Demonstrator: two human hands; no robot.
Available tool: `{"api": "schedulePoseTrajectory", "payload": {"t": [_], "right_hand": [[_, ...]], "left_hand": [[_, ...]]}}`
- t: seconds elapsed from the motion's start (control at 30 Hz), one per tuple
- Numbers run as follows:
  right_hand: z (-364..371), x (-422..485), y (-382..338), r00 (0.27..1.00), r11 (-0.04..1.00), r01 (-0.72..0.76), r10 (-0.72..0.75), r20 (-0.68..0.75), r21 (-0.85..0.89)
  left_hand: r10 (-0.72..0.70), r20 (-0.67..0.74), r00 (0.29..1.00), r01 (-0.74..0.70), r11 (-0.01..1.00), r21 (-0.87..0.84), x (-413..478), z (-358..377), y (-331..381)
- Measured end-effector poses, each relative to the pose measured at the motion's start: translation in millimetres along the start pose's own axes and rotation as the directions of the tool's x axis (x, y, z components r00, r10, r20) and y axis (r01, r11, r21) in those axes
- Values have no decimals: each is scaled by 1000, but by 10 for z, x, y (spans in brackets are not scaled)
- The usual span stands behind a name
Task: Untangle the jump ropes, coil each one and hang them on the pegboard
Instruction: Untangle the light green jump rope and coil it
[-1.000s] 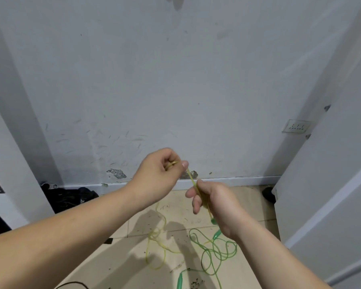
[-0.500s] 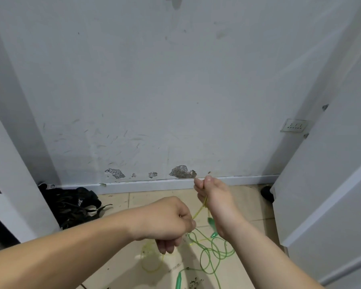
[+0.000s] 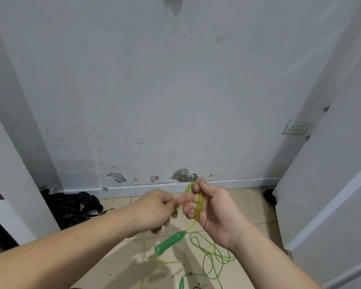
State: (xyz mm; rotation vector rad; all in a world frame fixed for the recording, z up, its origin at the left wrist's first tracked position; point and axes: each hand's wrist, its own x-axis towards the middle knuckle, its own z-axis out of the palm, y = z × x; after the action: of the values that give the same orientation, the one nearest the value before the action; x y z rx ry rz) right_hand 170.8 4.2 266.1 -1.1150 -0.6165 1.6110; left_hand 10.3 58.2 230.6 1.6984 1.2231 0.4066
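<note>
My right hand (image 3: 214, 207) holds a small coil of the yellow-green jump rope (image 3: 200, 202), its fingers curled round the loops. Right beside it, my left hand (image 3: 156, 211) pinches the same rope at its fingertips. A green handle (image 3: 170, 243) dangles from the rope just below my hands. A darker green rope (image 3: 214, 257) lies in loose loops on the tiled floor under my right wrist, with another green handle (image 3: 182, 283) near the bottom edge. More yellow rope (image 3: 152, 265) trails on the floor. No pegboard is in view.
A scuffed white wall (image 3: 154, 90) faces me, with a baseboard along the floor. A black bag (image 3: 75, 207) lies at the lower left beside a white panel. A white door or cabinet (image 3: 331, 184) stands on the right, and a wall socket (image 3: 295, 127) is mounted beside it.
My left hand has moved up to meet the right. The right hand has gathered a loop of yellow rope, and the green handle now hangs clear below the hands.
</note>
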Motion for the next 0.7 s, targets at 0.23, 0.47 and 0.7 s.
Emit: {"api": "schedulePoseTrajectory", "payload": {"t": [0.23,0.47,0.7], "right_hand": [[-157,188,131,919,929,163,-265,-291,-333],[-296,165,168,933,564,80,-332,-137,-822],[-104,-22,62,1000,947,19,-22,-6,-321]], "left_hand": [[-102,306,947,87,994,62,-184,111,132],[201,231,952,-145,960,-239,-245,-105,441],[145,-256,956,-163,985,-52,-25,-135,147]]}}
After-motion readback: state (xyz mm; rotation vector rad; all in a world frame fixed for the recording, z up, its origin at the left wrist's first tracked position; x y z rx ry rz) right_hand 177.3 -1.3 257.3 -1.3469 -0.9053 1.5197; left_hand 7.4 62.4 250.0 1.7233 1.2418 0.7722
